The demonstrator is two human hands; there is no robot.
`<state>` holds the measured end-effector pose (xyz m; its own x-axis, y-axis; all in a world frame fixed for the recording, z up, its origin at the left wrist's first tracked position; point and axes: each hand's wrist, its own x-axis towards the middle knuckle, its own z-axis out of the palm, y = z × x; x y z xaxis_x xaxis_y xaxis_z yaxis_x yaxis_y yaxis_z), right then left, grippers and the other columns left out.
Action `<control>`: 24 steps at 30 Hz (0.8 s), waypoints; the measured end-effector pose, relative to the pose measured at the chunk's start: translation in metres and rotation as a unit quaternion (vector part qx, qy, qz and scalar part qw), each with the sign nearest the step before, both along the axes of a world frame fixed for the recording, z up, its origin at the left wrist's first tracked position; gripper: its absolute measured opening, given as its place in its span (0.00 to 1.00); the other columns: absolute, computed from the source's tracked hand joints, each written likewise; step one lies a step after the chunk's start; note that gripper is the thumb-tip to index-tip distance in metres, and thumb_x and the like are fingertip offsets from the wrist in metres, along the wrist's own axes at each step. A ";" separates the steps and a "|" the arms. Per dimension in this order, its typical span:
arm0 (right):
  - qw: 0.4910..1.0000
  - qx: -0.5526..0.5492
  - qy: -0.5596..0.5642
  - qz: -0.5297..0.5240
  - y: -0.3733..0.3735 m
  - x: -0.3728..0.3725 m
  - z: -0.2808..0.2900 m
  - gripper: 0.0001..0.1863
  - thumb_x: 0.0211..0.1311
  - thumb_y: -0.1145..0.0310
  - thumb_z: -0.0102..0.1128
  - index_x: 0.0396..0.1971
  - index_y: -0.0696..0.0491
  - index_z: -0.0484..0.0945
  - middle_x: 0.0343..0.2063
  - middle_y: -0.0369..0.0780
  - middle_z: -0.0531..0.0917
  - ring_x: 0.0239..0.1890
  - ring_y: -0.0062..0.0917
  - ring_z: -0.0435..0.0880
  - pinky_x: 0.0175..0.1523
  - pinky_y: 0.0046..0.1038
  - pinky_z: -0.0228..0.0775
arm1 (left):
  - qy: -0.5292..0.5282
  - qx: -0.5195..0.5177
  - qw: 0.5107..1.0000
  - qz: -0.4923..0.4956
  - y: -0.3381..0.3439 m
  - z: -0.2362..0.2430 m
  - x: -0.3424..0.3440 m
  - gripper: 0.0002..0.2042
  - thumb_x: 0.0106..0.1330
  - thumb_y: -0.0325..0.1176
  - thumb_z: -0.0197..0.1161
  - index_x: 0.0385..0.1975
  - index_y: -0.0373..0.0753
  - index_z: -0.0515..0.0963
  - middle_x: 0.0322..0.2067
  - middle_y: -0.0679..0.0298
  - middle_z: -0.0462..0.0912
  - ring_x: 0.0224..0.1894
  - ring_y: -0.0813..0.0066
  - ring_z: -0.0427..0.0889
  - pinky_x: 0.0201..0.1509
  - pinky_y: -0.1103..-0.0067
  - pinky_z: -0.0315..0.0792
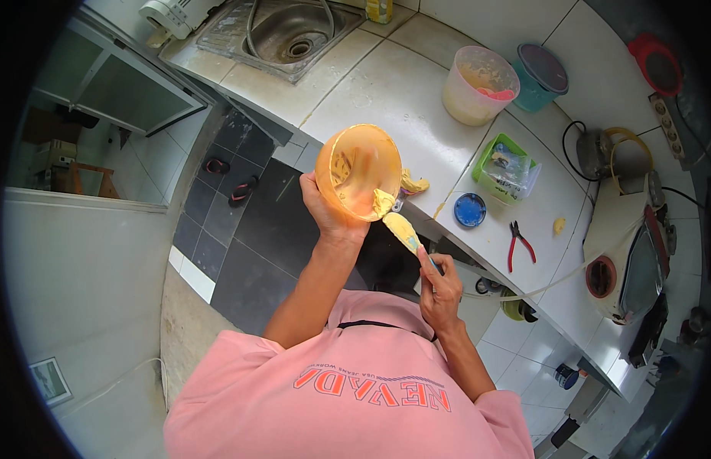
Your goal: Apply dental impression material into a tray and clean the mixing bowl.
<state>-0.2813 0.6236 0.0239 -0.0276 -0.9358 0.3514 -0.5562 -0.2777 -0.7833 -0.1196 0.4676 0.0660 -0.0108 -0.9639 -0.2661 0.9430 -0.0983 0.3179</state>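
We see translucent orange round plastic tub (pixel 363 170) in left hand (pixel 332 217), mouth facing us; yellow-smeared flat spatula (pixel 402 231) extending from right hand (pixel 440 291) toward tub's rim, soft yellow paste clump (pixel 383 203) there. We count one tub, one spatula; on white tiled surface (pixel 416 99), one red-handled pliers (pixel 514 243), one round blue lid (pixel 470 209). Left hand curled round tub's side; right hand closed on spatula's handle.

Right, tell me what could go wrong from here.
The yellow lump at the rim of the orange tub might drop outside it. Only the left hand appears to grip the tub, so it could slip. The red-handled pliers lie near the front edge of the counter and might get knocked off.
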 end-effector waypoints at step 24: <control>0.814 0.418 -0.403 0.031 -0.072 -0.008 0.086 0.17 0.66 0.69 0.52 0.52 0.57 0.78 0.14 0.29 0.69 0.14 0.09 0.57 0.18 0.15 0.45 | -0.147 -0.041 0.981 -0.119 -0.035 -0.018 -0.003 0.22 0.66 0.45 0.40 0.52 0.36 0.68 0.48 0.59 0.74 0.52 0.70 0.74 0.58 0.72 0.68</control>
<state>-0.2888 0.5518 0.1097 0.1219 -0.8469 -0.5176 0.2255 0.5315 -0.8165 -0.1227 0.4331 0.0483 -0.1725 -0.9616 -0.2132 0.7622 -0.2675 0.5894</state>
